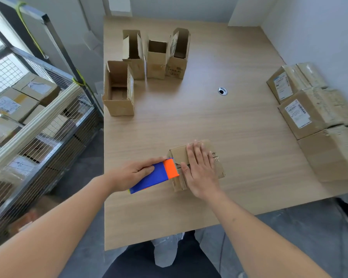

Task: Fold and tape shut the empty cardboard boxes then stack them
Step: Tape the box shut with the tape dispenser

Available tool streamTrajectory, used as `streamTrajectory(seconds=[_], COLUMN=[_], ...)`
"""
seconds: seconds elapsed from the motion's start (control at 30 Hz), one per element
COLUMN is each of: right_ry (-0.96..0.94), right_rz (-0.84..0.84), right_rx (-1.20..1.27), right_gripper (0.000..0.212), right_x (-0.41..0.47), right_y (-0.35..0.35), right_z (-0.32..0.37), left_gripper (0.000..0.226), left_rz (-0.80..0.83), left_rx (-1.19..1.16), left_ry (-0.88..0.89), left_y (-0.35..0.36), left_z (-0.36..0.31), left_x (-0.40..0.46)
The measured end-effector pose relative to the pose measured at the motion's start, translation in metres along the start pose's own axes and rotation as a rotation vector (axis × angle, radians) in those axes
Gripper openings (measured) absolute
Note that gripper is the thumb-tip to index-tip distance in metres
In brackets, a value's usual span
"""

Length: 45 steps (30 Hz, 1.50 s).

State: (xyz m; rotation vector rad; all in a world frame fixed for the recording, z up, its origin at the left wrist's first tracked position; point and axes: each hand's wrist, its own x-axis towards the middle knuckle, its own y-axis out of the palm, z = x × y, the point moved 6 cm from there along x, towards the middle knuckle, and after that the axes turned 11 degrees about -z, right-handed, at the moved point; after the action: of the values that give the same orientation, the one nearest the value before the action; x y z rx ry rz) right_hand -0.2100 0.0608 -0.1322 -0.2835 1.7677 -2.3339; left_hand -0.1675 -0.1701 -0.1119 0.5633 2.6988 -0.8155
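Box: right hand flat on flaps; left hand grasps tape dispenser; advise pulling tape squarely across seam.

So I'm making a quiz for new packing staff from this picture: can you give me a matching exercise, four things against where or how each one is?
Things:
1. blue and orange tape dispenser
2. small closed brown cardboard box
3. four open-topped brown cardboard boxes
4. taped brown cardboard boxes with white labels

Places or states:
A. at the table's right edge
B. under the flat right hand
C. held in the left hand
D. standing at the table's far left

Pairs: 1-C, 2-B, 3-D, 4-A
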Motion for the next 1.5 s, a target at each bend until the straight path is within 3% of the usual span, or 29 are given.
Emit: streamTrajectory(seconds=[0.2,0.7,1.07,1.23,1.37,1.5], right_ry=[-0.013,0.008,0.015,0.015,0.018,0.080], right_rz=[0.045,0.127,0.150,0.173,0.207,0.163], right_rx=[-0.075,-0.050,-0.062,-0.046,-0.082,-0.084], right_gripper=[0.080,0.080,0.078,0.094,0.100,0.104], right_x=[0.005,0.007,0.006,0.006,0.007,0.013], right_y=[0.007,0.003,0.003,0.002,0.001,-0.003], right_z=[-0.005,-0.004,-0.004,-0.003,-0.002,0.010], left_gripper=[0.051,0.050,0.047,0.041,0.040,0.042], left_rz=[-0.044,0.035,0.041,-0.009,0.051,-0.002], left_rx=[-0.060,0.051,0.176,0.254,0.344,0.231], left_ry=[0.103,0.133,0.079,-0.021,-0.088,-0.104], left_y=[0.005,-0.012,-0.013,0.002,0.015,0.010], left_z=[0.009,0.012,0.029,0.023,0.054,0.069], left_x=[-0.008,-0.024,-0.019,0.002,-0.003,-0.016])
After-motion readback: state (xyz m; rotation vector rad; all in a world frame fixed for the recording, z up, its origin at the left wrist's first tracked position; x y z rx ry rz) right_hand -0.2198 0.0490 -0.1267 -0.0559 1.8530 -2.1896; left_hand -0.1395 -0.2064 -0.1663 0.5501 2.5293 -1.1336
